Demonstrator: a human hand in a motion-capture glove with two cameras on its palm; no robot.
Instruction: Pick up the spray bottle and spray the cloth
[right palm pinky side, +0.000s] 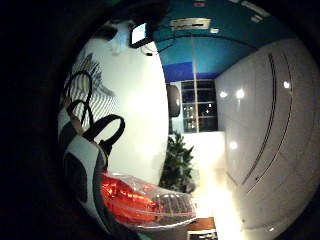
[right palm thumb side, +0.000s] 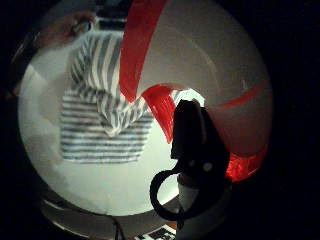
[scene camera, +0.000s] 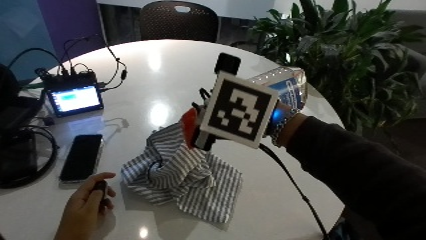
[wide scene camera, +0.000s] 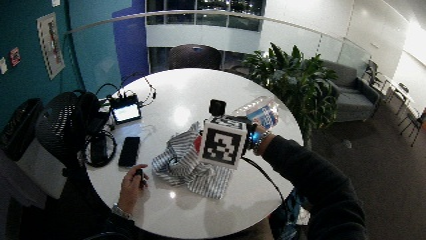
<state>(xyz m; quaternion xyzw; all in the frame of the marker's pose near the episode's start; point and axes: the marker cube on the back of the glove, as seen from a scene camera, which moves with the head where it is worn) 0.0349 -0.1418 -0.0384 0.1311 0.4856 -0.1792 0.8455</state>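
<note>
The gloved right hand (scene camera: 200, 107) grips the spray bottle (scene camera: 283, 85), held tilted above the striped cloth (scene camera: 180, 175) crumpled on the white table (scene camera: 153, 60). Only the thumb-side view shows the bottle's red trigger over the cloth; the outside view adds a bare left hand (scene camera: 86, 205), phone (scene camera: 81, 156).

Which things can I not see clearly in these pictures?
- Right hand: in the outside view the marker cube hides its fingers.
- Bottle: only its clear body shows there; the red head is mostly behind the cube.
- Cloth: in the thumb side view the bottle's red part covers one edge.
- Spray: none can be made out.
</note>
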